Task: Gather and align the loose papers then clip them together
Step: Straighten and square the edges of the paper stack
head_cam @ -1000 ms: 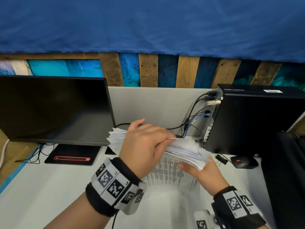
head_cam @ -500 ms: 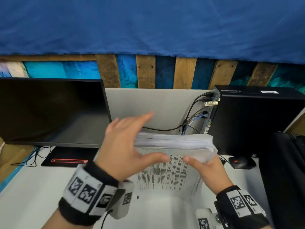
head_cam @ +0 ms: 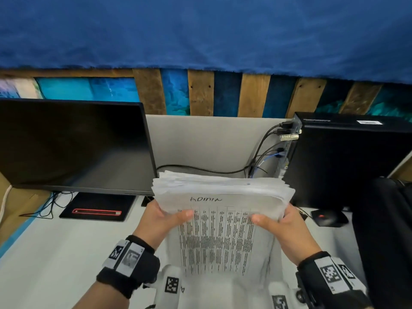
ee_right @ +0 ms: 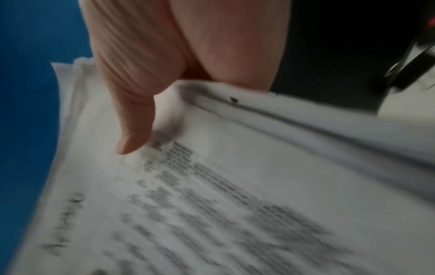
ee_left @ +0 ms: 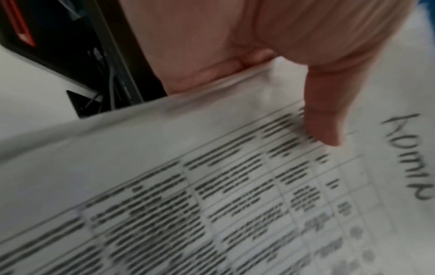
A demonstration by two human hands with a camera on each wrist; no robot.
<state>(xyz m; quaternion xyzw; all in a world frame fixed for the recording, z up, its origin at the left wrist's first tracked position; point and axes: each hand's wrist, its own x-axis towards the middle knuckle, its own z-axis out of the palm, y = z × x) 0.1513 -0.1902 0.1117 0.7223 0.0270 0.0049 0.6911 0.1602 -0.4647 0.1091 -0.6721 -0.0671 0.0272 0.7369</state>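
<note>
The left hand (head_cam: 163, 217) grips the left edge of the paper stack (head_cam: 223, 219), thumb on the front sheet; the right hand (head_cam: 283, 224) grips the right edge likewise. The stack stands upright above the table (head_cam: 44, 253), top edges ragged. Loosen both grips slightly and tap it down squarely so the sheets settle flush.

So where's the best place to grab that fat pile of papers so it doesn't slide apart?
Probably by its two side edges, one hand from each side, as now: the left hand and right hand pinch the paper stack, thumbs on the front sheet. The top edge looks fanned and uneven, so squeezing both sides likely keeps the sheets together.
</note>
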